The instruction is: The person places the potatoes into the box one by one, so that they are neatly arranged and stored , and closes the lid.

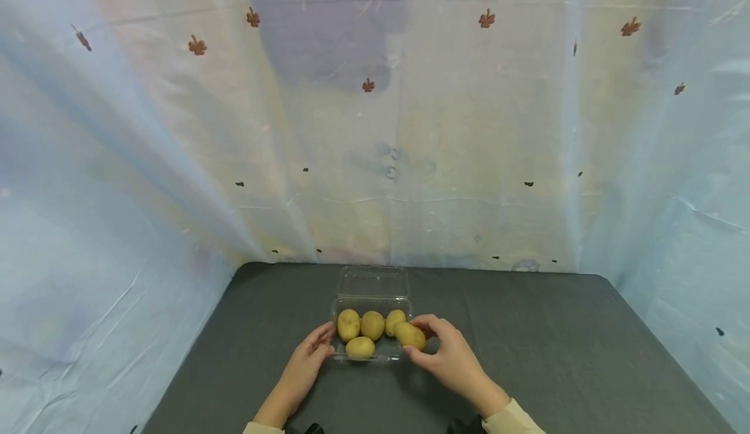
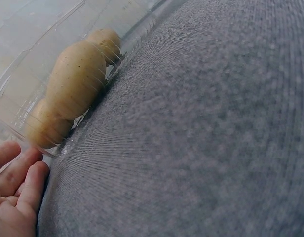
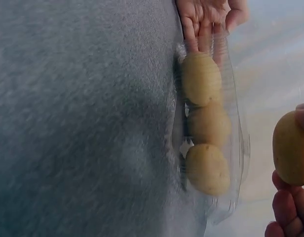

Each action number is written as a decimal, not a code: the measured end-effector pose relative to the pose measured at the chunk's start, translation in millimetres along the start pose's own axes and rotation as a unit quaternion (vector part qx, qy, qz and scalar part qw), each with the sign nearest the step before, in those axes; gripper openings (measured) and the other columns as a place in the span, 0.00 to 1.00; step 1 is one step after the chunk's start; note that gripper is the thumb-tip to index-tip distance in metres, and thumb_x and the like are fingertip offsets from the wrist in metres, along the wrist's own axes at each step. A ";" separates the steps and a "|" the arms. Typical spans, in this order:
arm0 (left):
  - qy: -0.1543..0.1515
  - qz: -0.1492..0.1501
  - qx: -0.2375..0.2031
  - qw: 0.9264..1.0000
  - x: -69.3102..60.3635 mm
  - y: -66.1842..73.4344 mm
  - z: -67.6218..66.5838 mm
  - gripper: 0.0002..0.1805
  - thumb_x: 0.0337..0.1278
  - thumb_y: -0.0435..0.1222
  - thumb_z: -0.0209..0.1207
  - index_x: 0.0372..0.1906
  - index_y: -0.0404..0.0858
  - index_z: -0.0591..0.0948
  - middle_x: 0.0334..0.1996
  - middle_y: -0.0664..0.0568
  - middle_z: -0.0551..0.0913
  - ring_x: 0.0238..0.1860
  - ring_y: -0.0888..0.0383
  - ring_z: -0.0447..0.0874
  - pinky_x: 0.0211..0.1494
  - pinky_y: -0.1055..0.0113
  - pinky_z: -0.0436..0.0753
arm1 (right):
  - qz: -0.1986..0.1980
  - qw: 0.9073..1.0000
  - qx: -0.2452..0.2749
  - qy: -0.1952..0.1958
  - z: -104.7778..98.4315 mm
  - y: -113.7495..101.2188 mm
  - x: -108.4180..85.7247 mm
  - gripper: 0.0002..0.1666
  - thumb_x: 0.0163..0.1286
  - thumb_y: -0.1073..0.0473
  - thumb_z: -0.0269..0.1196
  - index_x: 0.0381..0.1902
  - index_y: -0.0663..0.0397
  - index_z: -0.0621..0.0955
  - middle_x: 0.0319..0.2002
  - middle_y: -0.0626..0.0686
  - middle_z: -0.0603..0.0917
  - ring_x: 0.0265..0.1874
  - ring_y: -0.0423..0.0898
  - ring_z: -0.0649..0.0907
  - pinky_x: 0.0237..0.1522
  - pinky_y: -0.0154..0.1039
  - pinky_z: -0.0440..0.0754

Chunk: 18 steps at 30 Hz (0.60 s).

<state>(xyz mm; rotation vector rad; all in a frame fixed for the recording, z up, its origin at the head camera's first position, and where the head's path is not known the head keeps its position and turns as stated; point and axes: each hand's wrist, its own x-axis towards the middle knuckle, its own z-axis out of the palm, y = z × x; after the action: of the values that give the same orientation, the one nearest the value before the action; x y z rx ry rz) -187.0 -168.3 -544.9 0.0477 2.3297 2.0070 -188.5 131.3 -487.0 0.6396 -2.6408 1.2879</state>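
Right hand's grip (image 1: 443, 351) clamped round one potato (image 1: 411, 336), left hand (image 1: 308, 359) uncurled against clear container (image 1: 375, 303)

soft, diffuse light fills the head view, bright on the curtain (image 1: 445, 161) and dim on the dark counter (image 1: 545, 336). a faint shadow lies below the right fingers (image 1: 417, 356), toward the counter's near edge. thin glints trace the clear container (image 1: 375, 304). both wrist views are hazy; the counter's weave is sharpest beside the clear container in the left one, smeared in the right.
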 end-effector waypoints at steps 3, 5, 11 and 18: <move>0.001 0.001 0.002 1.000 0.2 -0.5 -0.1 0.29 0.67 0.36 0.52 0.71 0.36 0.64 0.67 0.41 0.68 0.69 0.46 0.63 0.69 0.47 0.65 | -0.010 1.000 -0.021 -0.011 4.0 -3.4 5.3 0.24 0.61 0.36 0.66 0.53 0.34 0.78 0.39 0.34 0.77 0.38 0.38 0.76 0.40 0.44 0.80; 0.003 0.001 0.003 1.000 0.5 -1.8 -0.6 0.29 0.67 0.36 0.52 0.71 0.36 0.64 0.67 0.41 0.68 0.69 0.46 0.63 0.69 0.47 0.65 | -0.016 0.999 -0.039 -0.021 7.6 -5.4 9.8 0.25 0.61 0.36 0.66 0.53 0.34 0.79 0.40 0.33 0.78 0.38 0.39 0.76 0.41 0.43 0.77; 0.001 -0.001 -0.002 1.000 0.6 -1.7 -1.0 0.29 0.67 0.35 0.52 0.71 0.35 0.64 0.67 0.40 0.68 0.69 0.45 0.63 0.69 0.47 0.65 | -0.033 0.994 -0.089 -0.057 16.4 -9.6 23.1 0.22 0.61 0.41 0.68 0.52 0.34 0.82 0.41 0.31 0.79 0.35 0.40 0.73 0.41 0.43 0.63; 0.001 0.003 0.002 1.000 -1.4 2.9 0.3 0.29 0.66 0.35 0.52 0.71 0.35 0.64 0.67 0.40 0.68 0.69 0.45 0.63 0.68 0.47 0.66 | -0.016 0.988 -0.118 -0.101 21.0 -10.9 33.2 0.23 0.60 0.39 0.68 0.52 0.37 0.83 0.41 0.33 0.80 0.32 0.40 0.70 0.39 0.44 0.57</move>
<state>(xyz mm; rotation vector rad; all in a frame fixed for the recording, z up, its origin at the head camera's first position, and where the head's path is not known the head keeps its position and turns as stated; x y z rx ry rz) -185.7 -167.6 -542.0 0.0537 2.3363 2.0063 -212.4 98.6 -482.4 0.8082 -2.8707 0.9256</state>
